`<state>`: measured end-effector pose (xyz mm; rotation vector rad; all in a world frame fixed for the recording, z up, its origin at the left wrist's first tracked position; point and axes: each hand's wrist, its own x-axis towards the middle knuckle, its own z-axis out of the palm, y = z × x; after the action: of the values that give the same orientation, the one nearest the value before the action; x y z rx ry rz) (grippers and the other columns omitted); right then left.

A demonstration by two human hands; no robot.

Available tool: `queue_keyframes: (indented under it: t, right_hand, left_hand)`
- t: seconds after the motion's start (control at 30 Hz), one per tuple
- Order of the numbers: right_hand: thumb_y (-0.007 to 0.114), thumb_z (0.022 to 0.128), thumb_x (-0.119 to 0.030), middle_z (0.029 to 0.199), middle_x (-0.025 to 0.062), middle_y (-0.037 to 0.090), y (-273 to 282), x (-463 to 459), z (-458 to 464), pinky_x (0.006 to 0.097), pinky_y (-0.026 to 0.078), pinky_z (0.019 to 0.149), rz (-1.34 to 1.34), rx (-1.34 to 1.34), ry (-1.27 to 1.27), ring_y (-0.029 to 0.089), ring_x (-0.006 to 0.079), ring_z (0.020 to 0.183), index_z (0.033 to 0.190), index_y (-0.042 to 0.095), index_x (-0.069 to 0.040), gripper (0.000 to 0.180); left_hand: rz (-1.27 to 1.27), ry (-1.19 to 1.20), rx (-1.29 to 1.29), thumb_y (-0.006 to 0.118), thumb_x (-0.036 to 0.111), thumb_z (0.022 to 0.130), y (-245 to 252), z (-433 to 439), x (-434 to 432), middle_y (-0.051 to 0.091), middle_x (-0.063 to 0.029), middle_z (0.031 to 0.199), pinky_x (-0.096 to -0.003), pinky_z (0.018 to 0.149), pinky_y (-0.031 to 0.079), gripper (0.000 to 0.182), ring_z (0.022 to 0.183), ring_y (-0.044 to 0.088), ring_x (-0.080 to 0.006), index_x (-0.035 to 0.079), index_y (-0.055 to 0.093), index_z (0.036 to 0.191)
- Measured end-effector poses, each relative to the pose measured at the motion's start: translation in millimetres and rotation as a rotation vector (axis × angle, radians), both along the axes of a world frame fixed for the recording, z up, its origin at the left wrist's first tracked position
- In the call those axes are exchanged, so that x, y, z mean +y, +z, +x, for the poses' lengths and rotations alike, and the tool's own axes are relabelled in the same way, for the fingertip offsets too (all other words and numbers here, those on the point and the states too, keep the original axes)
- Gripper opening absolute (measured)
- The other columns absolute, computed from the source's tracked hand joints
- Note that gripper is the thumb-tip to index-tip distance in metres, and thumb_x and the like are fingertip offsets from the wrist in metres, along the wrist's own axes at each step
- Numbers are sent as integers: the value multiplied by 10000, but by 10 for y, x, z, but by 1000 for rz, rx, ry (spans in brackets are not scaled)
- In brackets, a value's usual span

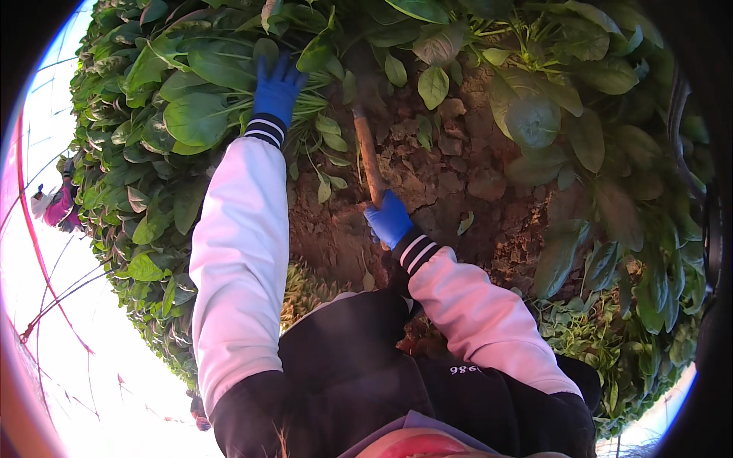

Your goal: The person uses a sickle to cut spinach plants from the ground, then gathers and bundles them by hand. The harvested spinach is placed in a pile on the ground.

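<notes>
My left hand [279,89], in a blue glove, lies with spread fingers on the stems of leafy spinach-like plants [197,117] at the upper left. Whether its fingers grip any stems, I cannot tell. Closed round a wooden tool handle [368,151] is my right hand [390,220], also gloved in blue, over the bare soil. The handle runs up and slightly left from it, and its far end, with any tool head, is lost in shadow among leaves. Small loose-leaved plants [331,137] stand between my left hand and the handle.
Brown, cracked soil [446,194] with clods spreads right of the handle. Larger leafy plants [584,137] border it at top and right. Cut or low greens [578,326] lie lower right. Another person in pink [60,209] is at the far left, beyond the dense leaves.
</notes>
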<state>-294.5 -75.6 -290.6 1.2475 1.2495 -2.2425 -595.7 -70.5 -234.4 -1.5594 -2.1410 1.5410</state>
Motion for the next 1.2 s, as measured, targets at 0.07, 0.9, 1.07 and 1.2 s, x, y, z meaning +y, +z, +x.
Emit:
queue_keyframes:
  t: [0.07,0.9,1.07,1.2]
  right_hand:
    - [602,889,-143,632,77,544,27,29,56,315,433,367,11,33,-21,532,162,432,1022,448,-11,243]
    - [573,898,-123,663,60,532,-144,110,-319,322,447,383,-29,46,-12,525,152,455,973,414,-50,190]
    - [576,907,-125,662,53,531,-131,184,-328,322,458,397,-77,25,-9,523,149,466,984,410,-58,195]
    - [586,889,-128,653,77,543,-80,84,-190,323,476,392,-54,-6,133,528,159,441,1017,420,-13,239]
  left_hand:
    - [-3,9,-22,465,205,902,-1,-26,13,289,21,1533,-664,1118,76,584,1452,167,-256,287,322,1463]
    - [-2,43,-55,504,163,874,58,-58,-12,211,47,1567,-667,1122,58,701,1461,132,-256,281,215,1502]
    - [27,51,-84,509,160,868,48,-66,-21,251,44,1550,-662,1126,57,691,1457,148,-254,277,242,1494]
    - [27,4,-60,510,158,866,29,-95,-45,266,32,1544,-657,1126,66,678,1456,152,-252,273,263,1488]
